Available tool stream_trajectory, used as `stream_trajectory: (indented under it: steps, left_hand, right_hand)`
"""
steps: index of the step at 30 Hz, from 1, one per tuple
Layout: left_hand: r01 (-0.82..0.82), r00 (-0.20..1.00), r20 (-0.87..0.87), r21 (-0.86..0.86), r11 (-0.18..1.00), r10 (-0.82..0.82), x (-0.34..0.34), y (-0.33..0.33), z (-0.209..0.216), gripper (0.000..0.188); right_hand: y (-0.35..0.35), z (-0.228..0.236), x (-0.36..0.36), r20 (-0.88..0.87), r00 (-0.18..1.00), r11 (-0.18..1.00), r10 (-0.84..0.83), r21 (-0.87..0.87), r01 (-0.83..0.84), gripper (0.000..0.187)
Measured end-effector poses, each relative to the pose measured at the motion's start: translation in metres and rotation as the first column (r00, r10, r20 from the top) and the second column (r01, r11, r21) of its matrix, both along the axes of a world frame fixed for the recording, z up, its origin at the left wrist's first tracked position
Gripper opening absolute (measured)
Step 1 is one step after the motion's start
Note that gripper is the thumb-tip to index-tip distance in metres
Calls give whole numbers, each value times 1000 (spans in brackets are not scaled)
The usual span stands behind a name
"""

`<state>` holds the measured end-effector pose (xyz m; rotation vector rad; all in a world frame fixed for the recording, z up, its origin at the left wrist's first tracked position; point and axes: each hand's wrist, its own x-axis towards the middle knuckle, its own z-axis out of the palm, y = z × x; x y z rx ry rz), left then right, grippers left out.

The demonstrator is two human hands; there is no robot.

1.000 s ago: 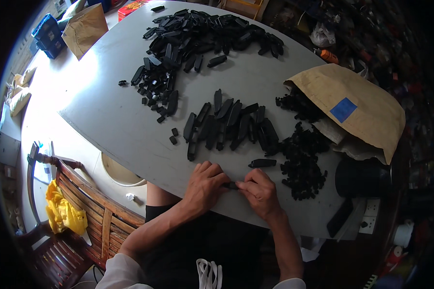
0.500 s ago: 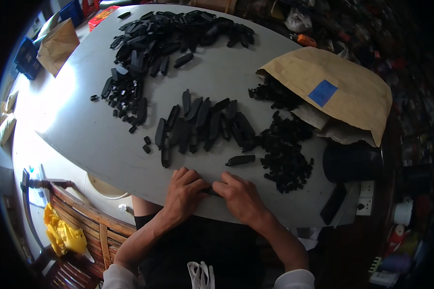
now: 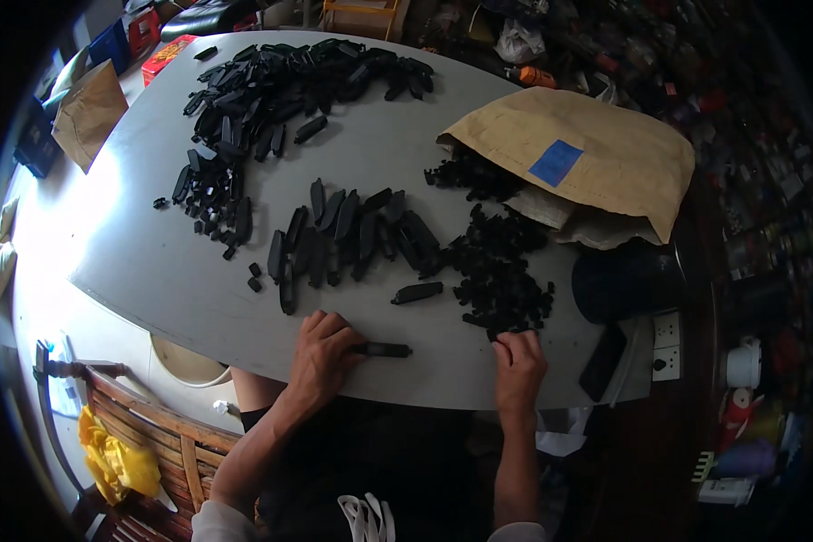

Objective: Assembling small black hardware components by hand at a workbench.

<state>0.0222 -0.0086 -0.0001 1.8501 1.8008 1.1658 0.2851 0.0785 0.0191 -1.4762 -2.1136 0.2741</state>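
My left hand (image 3: 321, 361) is closed round one end of a long, narrow black plastic piece (image 3: 384, 350), which points to the right just above the table. At the near edge of the pile of small black plastic parts (image 3: 501, 262), my right hand (image 3: 520, 369) has its fingers pinched together on a small black part; the fingers partly hide it. One long black piece (image 3: 417, 293) lies alone between the hands and a group of similar long pieces (image 3: 334, 237). More long pieces form a big heap (image 3: 280, 86) at the far left.
An open brown paper bag (image 3: 605, 163) with a blue patch lies at the right, small black parts spilling from its mouth. Beside it are a dark round container (image 3: 628, 282) and a black oblong object (image 3: 602, 361). A wooden chair (image 3: 154, 415) stands left, below the grey table (image 3: 154, 271).
My right hand has left the long piece and moved right to the small parts. My left hand keeps hold of the piece, now more exposed. The whole view has shifted slightly.
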Motion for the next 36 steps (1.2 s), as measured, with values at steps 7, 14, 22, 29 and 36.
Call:
stream_trajectory:
  steps: [7,14,22,29,36]
  left_hand:
    - [15,1000,-3,-28,1000,-15,0,2,0,23]
    - [1,1000,-5,-19,1000,-1,-1,0,-2,24]
    - [16,1000,-6,-49,999,-17,-1,-2,-1,23]
    - [-16,999,36,7,1000,16,1,-4,-7,25]
    - [-22,996,87,-17,1000,24,-1,-6,-8,25]
  right_hand:
    - [7,-10,14,240,971,999,2,44,-13,12]
    - [-3,7,-5,-476,879,973,-36,-217,-78,9]
    - [-10,9,-46,-802,586,753,-117,-456,-474,13]
    - [-14,30,-91,-667,741,589,-83,-632,-503,15]
    - [-14,24,-116,-494,858,640,142,-615,-460,6]
